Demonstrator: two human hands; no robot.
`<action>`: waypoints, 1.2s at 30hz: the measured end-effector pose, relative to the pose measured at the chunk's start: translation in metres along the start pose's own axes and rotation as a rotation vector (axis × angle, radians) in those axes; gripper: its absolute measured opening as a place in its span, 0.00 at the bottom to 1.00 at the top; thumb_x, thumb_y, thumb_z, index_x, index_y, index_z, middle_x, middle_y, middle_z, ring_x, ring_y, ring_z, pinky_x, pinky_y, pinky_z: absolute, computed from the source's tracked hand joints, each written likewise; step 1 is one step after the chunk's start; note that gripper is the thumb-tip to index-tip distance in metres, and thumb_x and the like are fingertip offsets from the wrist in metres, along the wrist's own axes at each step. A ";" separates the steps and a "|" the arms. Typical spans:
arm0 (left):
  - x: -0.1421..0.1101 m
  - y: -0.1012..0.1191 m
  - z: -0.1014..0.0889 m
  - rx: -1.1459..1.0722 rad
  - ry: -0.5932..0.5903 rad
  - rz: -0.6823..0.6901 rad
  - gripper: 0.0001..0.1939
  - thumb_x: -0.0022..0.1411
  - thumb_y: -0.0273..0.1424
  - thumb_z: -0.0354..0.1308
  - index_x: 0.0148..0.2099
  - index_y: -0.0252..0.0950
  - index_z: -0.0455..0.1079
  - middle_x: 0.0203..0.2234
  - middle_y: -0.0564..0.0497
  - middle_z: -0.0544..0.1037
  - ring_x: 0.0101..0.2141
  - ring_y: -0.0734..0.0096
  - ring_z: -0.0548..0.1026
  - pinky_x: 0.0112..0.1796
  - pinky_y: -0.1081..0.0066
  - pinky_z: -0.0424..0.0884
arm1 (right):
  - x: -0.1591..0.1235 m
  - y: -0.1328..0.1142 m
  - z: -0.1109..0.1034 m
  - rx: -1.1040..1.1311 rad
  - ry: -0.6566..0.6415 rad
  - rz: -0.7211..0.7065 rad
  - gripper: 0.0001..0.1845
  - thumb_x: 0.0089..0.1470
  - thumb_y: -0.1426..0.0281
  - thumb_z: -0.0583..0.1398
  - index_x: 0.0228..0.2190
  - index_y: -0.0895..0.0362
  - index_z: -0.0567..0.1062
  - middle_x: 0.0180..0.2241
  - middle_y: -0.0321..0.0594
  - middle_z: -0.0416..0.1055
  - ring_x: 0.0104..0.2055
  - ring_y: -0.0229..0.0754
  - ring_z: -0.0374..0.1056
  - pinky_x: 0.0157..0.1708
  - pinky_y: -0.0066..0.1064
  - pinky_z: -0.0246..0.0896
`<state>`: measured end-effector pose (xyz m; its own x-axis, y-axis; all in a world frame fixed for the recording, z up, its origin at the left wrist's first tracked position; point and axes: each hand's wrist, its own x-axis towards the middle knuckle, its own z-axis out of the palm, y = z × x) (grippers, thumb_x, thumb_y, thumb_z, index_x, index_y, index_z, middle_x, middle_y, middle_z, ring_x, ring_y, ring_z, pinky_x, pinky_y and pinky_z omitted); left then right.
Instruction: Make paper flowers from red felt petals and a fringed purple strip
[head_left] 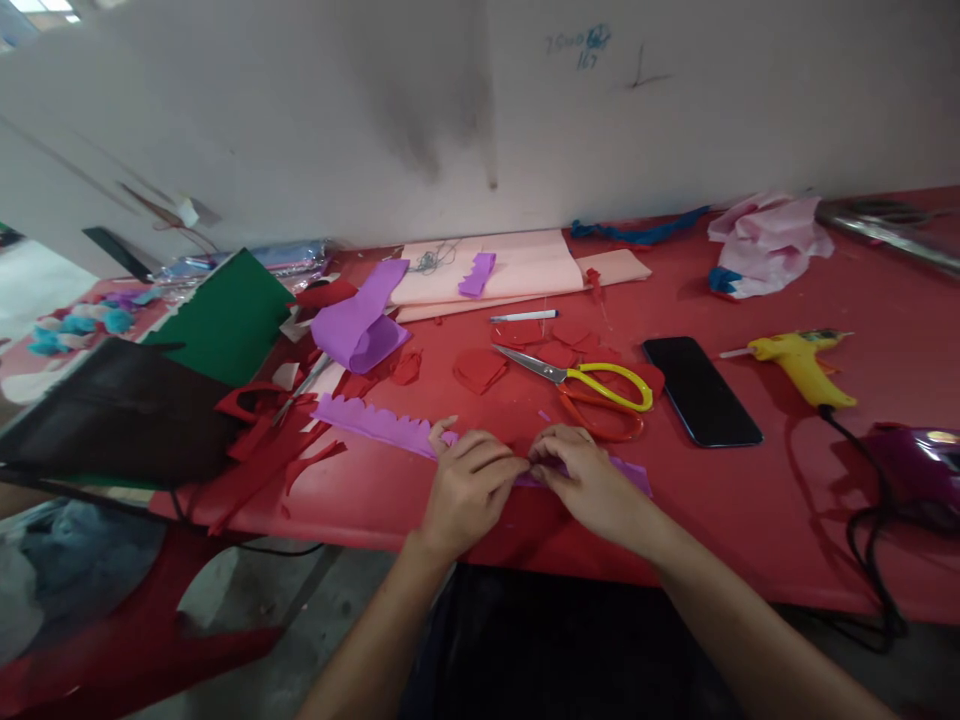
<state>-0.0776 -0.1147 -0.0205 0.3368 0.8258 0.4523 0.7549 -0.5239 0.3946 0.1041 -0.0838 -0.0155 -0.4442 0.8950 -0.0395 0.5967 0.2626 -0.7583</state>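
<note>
Bare arms [367, 630] reach to a long, wavy-edged, cloth-like purple strip [382, 424] near the front edge of a smooth red table [750, 520]. Left hand [466, 482] and right hand [583, 482] meet there, fingertips pinching it. Small, gentle pinches should keep it neat. Beyond lie pointy metal scissors with yellow and red handles [559, 375] and flat, rounded red pieces [480, 370].

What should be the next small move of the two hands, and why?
Perhaps the left hand should gather some of the purple strip toward the right hand: the hands nearly meet over it, and its wavy part extends leftward.
</note>
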 end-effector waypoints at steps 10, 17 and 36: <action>0.004 0.002 0.003 -0.013 -0.044 -0.071 0.10 0.60 0.21 0.51 0.36 0.40 0.72 0.32 0.52 0.79 0.38 0.65 0.73 0.56 0.50 0.47 | 0.000 -0.006 -0.007 -0.010 -0.061 0.064 0.07 0.53 0.78 0.59 0.33 0.54 0.73 0.39 0.39 0.73 0.46 0.46 0.64 0.45 0.43 0.57; 0.009 0.005 0.000 -0.156 -0.161 -0.255 0.11 0.52 0.18 0.51 0.34 0.39 0.68 0.30 0.53 0.77 0.37 0.66 0.73 0.54 0.52 0.52 | -0.008 -0.012 -0.001 -0.136 0.123 -0.042 0.07 0.51 0.76 0.60 0.31 0.51 0.74 0.36 0.35 0.74 0.44 0.47 0.65 0.43 0.43 0.52; 0.008 -0.019 -0.017 -0.001 -0.272 -0.300 0.27 0.59 0.37 0.59 0.59 0.42 0.61 0.39 0.48 0.79 0.43 0.59 0.73 0.56 0.45 0.49 | -0.032 0.012 -0.011 -0.484 0.283 0.044 0.11 0.52 0.71 0.56 0.39 0.53 0.71 0.44 0.45 0.72 0.45 0.55 0.65 0.41 0.46 0.54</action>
<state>-0.0986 -0.1009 -0.0111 0.2386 0.9670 0.0893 0.8417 -0.2518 0.4777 0.1327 -0.1048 -0.0156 -0.2554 0.9531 0.1626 0.8786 0.2990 -0.3723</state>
